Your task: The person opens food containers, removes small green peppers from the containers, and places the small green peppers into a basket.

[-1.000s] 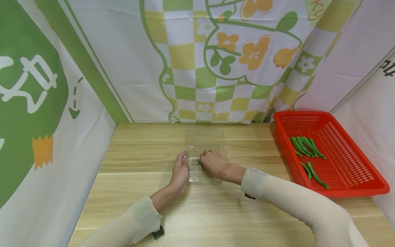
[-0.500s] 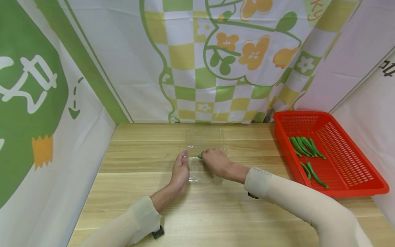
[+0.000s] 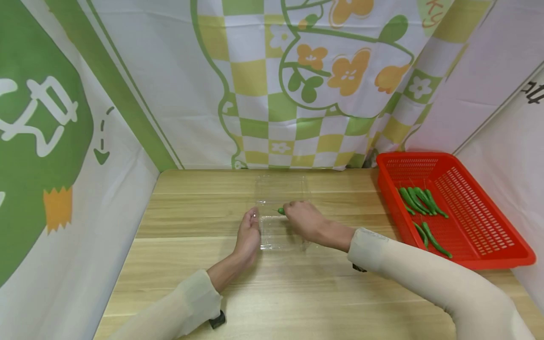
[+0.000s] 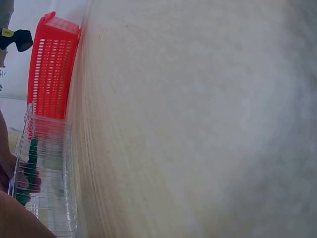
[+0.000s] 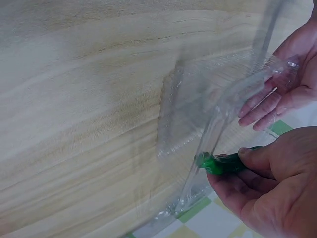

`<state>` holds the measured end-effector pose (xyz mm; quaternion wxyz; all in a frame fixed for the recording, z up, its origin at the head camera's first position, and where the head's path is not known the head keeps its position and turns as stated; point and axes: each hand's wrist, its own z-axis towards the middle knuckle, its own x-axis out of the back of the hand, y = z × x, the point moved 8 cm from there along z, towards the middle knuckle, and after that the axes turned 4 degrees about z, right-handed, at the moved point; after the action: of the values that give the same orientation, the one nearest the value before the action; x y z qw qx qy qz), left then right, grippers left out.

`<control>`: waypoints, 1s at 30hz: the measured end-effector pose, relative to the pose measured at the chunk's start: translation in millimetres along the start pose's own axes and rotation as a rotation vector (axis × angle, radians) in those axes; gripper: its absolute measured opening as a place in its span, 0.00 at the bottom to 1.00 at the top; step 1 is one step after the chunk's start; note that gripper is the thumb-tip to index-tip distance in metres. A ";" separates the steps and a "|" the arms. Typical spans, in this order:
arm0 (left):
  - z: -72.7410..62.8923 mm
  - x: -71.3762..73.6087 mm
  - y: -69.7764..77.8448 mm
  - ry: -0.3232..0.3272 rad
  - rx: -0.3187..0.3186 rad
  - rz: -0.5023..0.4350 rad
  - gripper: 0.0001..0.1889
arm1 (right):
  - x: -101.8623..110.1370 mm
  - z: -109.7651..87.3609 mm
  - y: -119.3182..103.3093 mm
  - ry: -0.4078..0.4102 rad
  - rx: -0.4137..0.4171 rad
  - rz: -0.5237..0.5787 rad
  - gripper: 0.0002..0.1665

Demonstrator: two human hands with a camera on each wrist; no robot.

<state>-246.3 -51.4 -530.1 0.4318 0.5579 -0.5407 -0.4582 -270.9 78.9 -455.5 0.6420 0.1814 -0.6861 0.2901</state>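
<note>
A clear plastic clamshell box (image 3: 272,246) lies unfolded on the wooden table, its lid half (image 3: 280,190) toward the back wall. My left hand (image 3: 247,240) holds the left side of the near half, its fingers showing through the plastic in the right wrist view. My right hand (image 3: 307,220) pinches a green chili pepper (image 5: 225,163) between thumb and fingers, over the box near its fold. The pepper's stem end (image 3: 281,211) points left; the hand hides its other end in the head view. The left wrist view shows the green pepper (image 4: 32,158) through the ribbed plastic wall.
A red plastic basket (image 3: 488,264) with slotted sides stands at the right end of the table. Several green chili peppers (image 3: 418,200) lie inside it. Patterned cloth (image 3: 297,127) hangs behind the table, and white cloth walls flank both sides.
My right hand has moved right and slightly toward the back with the pepper, whose stem end shows more now. The left hand and the box stay put.
</note>
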 end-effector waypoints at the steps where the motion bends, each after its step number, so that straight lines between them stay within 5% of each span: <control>1: 0.0 -0.2 -0.1 -0.004 -0.001 0.001 0.28 | 2.0 -1.5 0.3 -0.001 -0.001 0.006 0.08; 19: -1.3 -1.2 0.6 -0.002 -0.006 -0.010 0.28 | 51.0 -22.3 18.7 0.112 -0.016 0.111 0.11; 30: -0.5 -1.5 1.6 -0.001 -0.018 -0.022 0.27 | 82.6 -38.9 42.9 0.227 -0.044 0.053 0.10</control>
<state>-246.1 -50.0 -528.4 0.4314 0.5596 -0.5306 -0.4682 -276.5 146.5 -380.8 0.7115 0.1150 -0.6198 0.3106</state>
